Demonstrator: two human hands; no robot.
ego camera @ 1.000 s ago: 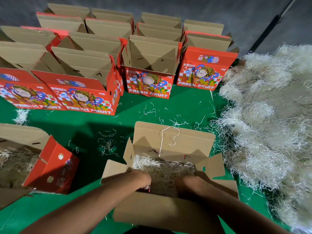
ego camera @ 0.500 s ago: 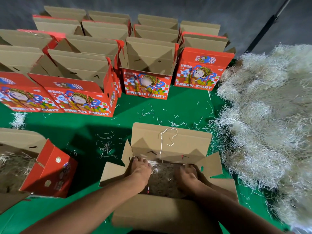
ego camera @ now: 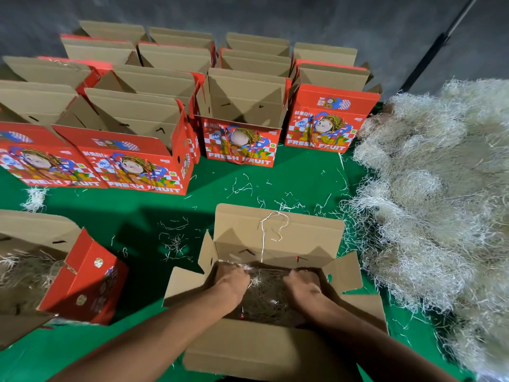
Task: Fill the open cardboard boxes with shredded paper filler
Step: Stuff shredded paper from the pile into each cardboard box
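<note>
**packer_jo:** Both hands are sitting down inside the near box [ego camera: 264, 351] right now. Left hand [ego camera: 232, 279] is pressing into the left end, right hand [ego camera: 301, 282] into the right end, backs of the hands facing up, and the filler already in the box [ego camera: 265, 295] is lying between and under them. Fingertips are buried in the shreds, so I honestly can't tell whether they're curling round a clump or just pushing flat.

**boxguy77:** Looks like tamping to me. Where's the supply sitting?

**packer_jo:** Big filler pile [ego camera: 440, 210] is heaped along the right side of the green mat [ego camera: 220, 188], running from near to far, just beside the box's right flap. So the right hand is clearly the nearer one for the next grab; the left would be reaching across the box.

**boxguy77:** And the box's long side?

**packer_jo:** Running left to right across the view, one hand at each end. Back flap is standing up with a stray strand [ego camera: 271, 230] dangling on it.

**boxguy77:** How much is left?

**packer_jo:** Plenty, I'd guess. The filled box on the left [ego camera: 82, 277] is showing shreds inside, but the rows of red fruit boxes [ego camera: 239, 117] at the back are standing open, and the ones I can see into are looking bare. Loose bits are scattering over the mat between them.
</note>
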